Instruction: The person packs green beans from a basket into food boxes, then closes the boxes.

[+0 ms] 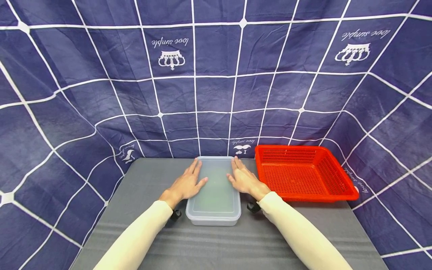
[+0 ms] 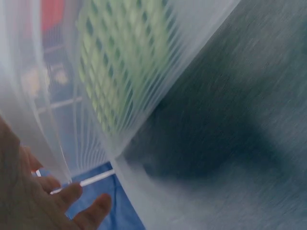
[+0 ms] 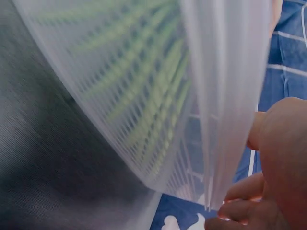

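A clear plastic storage box [image 1: 214,222] lies lengthwise on the grey table, its frosted lid [image 1: 216,187] on top. Through its ribbed wall the right wrist view shows long green strips [image 3: 158,110], blurred by the plastic; their kind cannot be told. My left hand [image 1: 185,186] rests along the lid's left edge, fingers stretched toward the far corner and thumb on top. On the opposite edge, my right hand [image 1: 245,180] touches the lid the same way, fingertips at the far right corner. Both wrist views show fingers beside the box's rim.
A red plastic basket [image 1: 300,197] with mesh walls stands right of the box, close to my right hand. Behind and at both sides hangs a blue cloth [image 1: 216,93] with white grid lines. The grey table surface [image 1: 145,187] extends left of the box.
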`<state>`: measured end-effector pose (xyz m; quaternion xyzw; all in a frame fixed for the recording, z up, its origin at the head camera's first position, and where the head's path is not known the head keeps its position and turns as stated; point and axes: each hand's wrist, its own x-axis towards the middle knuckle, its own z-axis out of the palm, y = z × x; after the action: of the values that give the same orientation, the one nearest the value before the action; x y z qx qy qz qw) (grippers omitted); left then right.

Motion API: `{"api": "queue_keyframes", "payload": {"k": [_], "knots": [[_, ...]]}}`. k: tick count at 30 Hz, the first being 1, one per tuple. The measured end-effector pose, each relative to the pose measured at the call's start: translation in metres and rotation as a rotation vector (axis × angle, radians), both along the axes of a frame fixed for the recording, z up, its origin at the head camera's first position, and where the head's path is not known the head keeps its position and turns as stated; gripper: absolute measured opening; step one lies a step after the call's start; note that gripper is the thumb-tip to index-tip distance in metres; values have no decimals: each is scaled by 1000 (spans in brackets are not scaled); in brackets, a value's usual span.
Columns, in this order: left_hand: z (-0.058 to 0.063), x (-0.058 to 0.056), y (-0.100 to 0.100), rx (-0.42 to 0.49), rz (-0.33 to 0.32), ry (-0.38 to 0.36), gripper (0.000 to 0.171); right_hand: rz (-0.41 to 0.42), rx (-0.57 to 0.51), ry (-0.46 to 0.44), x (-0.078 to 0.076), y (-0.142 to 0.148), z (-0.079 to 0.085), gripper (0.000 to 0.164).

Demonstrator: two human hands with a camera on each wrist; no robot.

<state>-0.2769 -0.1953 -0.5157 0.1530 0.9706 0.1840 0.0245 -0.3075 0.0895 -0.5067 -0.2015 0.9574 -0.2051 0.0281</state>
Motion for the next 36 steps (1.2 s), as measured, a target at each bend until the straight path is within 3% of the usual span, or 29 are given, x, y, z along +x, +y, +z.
{"api": "queue_keyframes", "payload": {"k": [11,16,23,36], "knots": [[-7,46,14,48,65,46,88,-16,-39,79,48,-3,-12,87],[-11,59,19,75,83,86,87,-28,-51,95,65,-7,-18,92],[-17,66,22,93,90,104,86,-49,-35,110,78,-9,-28,94],[-29,70,24,102,132,149,80,-74,-58,151,81,-10,-41,91]]}}
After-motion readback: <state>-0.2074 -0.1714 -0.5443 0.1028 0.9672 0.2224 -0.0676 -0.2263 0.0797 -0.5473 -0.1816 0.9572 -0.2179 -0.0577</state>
